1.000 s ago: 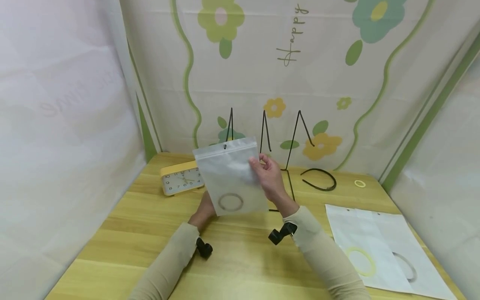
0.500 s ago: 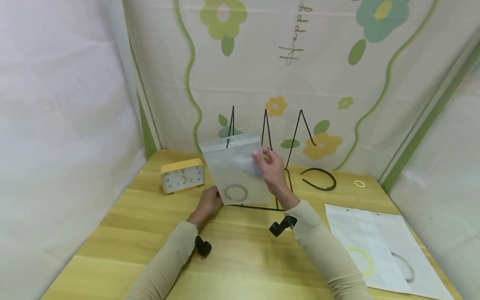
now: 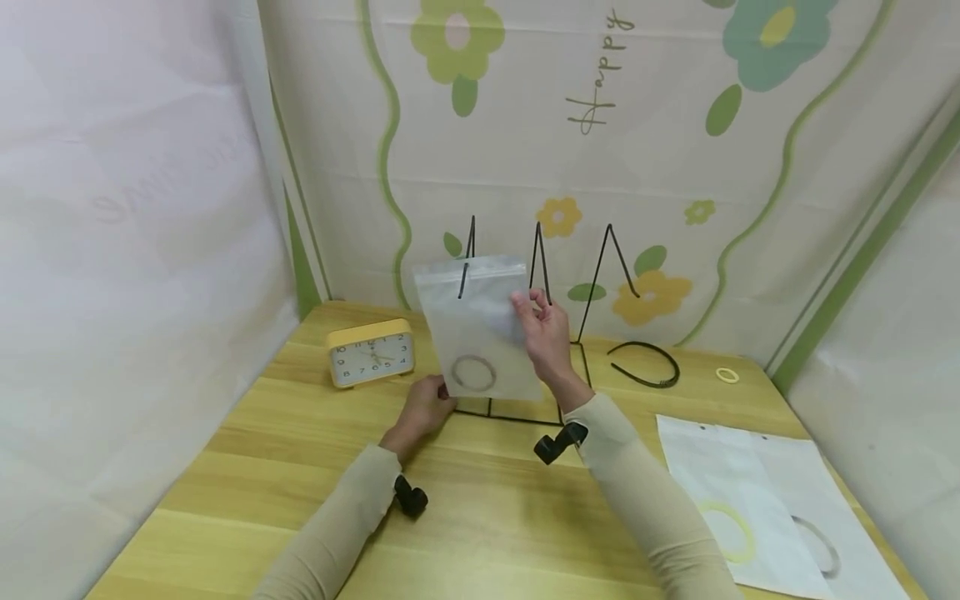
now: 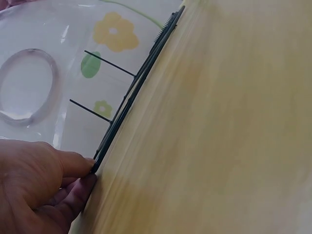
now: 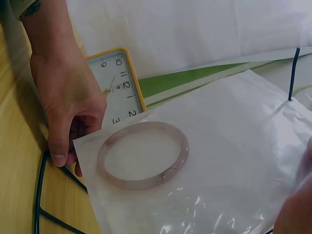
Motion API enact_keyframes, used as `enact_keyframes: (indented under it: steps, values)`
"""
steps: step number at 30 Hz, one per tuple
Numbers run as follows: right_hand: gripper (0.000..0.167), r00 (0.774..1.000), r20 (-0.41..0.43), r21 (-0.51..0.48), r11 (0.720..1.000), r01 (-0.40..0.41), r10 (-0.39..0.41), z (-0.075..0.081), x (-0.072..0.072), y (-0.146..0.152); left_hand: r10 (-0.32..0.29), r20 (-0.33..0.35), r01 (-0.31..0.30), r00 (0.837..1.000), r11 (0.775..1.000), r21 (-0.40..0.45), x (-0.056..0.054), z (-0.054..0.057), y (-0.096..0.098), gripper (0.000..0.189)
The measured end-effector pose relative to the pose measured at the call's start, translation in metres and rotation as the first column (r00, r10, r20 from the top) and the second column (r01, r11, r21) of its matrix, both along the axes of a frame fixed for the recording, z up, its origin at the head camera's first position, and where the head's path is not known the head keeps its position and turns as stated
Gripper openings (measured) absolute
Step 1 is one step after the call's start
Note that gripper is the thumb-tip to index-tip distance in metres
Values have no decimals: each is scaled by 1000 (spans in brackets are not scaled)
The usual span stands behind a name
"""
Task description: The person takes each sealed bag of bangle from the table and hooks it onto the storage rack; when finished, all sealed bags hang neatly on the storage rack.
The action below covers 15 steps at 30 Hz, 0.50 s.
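My right hand pinches the right edge of a clear zip bag, thumb in front. Inside the bag, near its bottom, lies a pale pinkish bangle. The left hook of a black wire display rack passes through the hole at the bag's top, its tip sticking out in front. Down at the tabletop, my left hand pinches the front left corner of the rack's base between thumb and fingers. The wire under those fingertips shows in the left wrist view.
A yellow alarm clock stands left of the rack. To the right lie a black headband and a small yellow ring. Two white-backed bags with bangles overlap at the table's right edge. A printed cloth hangs behind.
The bag has risen and gone back along the left hook, so more of the hook's tip shows in front. My left hand and the rack's front bar have come into view below it.
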State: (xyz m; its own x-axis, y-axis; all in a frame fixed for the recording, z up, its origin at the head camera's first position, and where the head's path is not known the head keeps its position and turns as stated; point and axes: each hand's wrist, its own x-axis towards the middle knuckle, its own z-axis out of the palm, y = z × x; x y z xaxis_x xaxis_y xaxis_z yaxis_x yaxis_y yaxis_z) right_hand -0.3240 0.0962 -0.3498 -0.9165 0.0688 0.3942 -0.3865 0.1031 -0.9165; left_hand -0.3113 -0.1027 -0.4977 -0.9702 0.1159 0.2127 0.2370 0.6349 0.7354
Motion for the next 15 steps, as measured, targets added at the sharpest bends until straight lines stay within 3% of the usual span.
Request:
enact_keyframes:
  steps: [7,15]
  values:
    - [30,1000,-26,14,1000,9,-9,5,-18,-7,33,-46,-31,998,999,38,0,-1,1,15]
    - [29,999,18,64,998,27,-29,9,-36,-9,39,-84,-34,996,998,52,3,-1,4,17]
